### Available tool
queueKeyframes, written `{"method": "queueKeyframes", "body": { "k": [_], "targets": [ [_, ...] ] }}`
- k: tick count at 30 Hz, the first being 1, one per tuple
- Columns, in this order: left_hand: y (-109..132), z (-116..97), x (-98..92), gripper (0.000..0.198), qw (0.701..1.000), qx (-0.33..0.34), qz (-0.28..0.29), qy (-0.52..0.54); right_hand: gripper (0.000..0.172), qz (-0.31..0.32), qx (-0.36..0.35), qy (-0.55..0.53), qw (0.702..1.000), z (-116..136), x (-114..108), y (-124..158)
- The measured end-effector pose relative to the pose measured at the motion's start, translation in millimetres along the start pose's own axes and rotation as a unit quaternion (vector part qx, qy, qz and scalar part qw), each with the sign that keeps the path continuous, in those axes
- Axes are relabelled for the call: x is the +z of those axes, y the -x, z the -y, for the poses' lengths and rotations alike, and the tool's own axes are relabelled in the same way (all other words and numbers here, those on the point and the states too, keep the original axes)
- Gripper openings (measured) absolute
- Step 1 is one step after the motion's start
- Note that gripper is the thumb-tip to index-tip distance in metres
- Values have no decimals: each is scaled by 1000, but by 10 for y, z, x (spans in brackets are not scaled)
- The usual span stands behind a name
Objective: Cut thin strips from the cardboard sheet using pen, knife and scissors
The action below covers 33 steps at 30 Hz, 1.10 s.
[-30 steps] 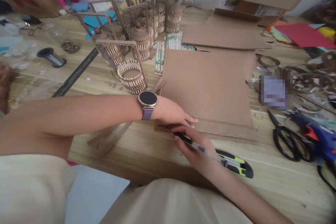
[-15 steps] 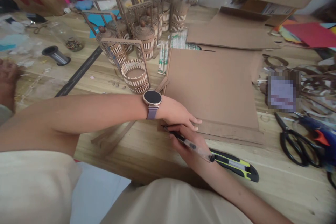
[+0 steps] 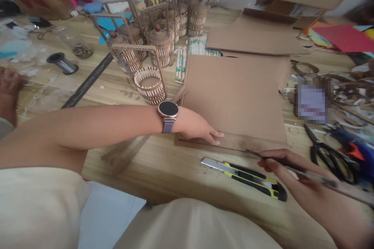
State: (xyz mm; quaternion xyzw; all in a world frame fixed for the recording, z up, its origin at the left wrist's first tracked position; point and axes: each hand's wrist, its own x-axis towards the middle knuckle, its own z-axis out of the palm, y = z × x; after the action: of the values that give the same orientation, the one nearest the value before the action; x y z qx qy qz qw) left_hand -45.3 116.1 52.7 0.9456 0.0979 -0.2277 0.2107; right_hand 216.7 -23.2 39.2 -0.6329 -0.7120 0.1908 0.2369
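My left hand (image 3: 201, 126), with a watch (image 3: 168, 109) on its wrist, lies flat with fingers stretched on the near edge of a brown cardboard sheet (image 3: 233, 97). Under those fingers runs a cardboard strip (image 3: 233, 142) along that edge. My right hand (image 3: 304, 186) pinches a pen (image 3: 327, 182), blurred by motion, its tip by the sheet's near edge toward the right. Below the sheet, a yellow and black utility knife (image 3: 248, 179) rests on the table, blade out and pointing left.
Small baskets (image 3: 150, 85) with tall handles stand behind my left arm. Scissors (image 3: 327, 155) and a blue tool (image 3: 353, 148) lie at the right, near cardboard strips (image 3: 347, 89). A wire spool (image 3: 62, 63) stands left. Another person's hand (image 3: 10, 85) rests at the far left.
My right hand has moved right with the pen, from beside my left hand along the sheet's near edge. The knife's blade is now uncovered. My left hand has stayed in place.
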Motion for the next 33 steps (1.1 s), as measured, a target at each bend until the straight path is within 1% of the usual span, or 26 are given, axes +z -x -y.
{"method": "queueKeyframes", "body": {
  "k": [1,3,5,6,8,10,13,17,20,23,25,28,33],
  "targets": [
    [1,-5,-1,99,1000,-2,-2,-1,23,-1,-23,19,1000,-53,-20,-21],
    [2,-19,-4,99,1000,-1,-2,-15,27,10,-88,52,995,-149,36,-97],
    [9,-34,-9,97,999,3,8,-39,28,17,-154,68,986,-238,175,-198],
    [16,-40,-12,96,999,3,14,-48,28,17,-177,68,982,-279,252,-245],
    [43,-45,-17,93,999,-4,23,-48,25,31,-198,62,978,-340,379,-313],
    [86,-33,-12,91,999,-18,27,-38,22,37,-199,50,978,-363,449,-342],
    [166,18,34,89,999,-37,19,-25,21,44,-195,35,979,-325,479,-342],
    [266,92,137,89,999,-42,-11,-16,20,51,-189,24,980,-237,512,-350],
    [320,94,180,88,998,-48,-8,-26,20,53,-189,26,980,-205,550,-366],
    [351,69,185,83,997,-51,3,-52,20,51,-198,28,978,-196,564,-372],
    [360,58,184,82,997,-50,-4,-60,20,53,-199,28,978,-189,560,-371],
    [365,54,181,83,997,-50,-13,-60,19,50,-197,28,979,-177,555,-371],
    [371,36,155,87,997,-65,3,-44,20,49,-207,27,977,-186,552,-385]
  ]
}}
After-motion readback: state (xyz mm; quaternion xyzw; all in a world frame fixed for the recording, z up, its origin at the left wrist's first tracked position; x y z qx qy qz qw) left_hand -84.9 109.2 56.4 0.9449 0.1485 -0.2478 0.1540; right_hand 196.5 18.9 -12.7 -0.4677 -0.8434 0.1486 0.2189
